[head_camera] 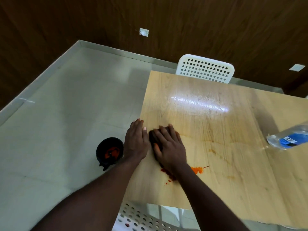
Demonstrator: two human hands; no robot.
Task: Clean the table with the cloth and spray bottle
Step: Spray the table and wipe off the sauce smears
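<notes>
A light wooden table (208, 100) carries orange-red powder spill (197, 170) and faint orange smears near its left front part. My right hand (168, 147) lies flat on a dark cloth (152, 135), pressing it onto the table close to the left edge; most of the cloth is hidden under the hand. My left hand (135, 142) is cupped against the table's left edge beside the cloth, fingers together, holding nothing that I can see. A clear plastic bottle with a blue label (288, 139) lies on its side at the right.
A black bin (109, 151) with orange residue inside stands on the grey floor just left of the table edge, below my left hand. A white perforated chair (205, 68) stands at the far side, and another white perforated chair (138, 219) is at the near edge.
</notes>
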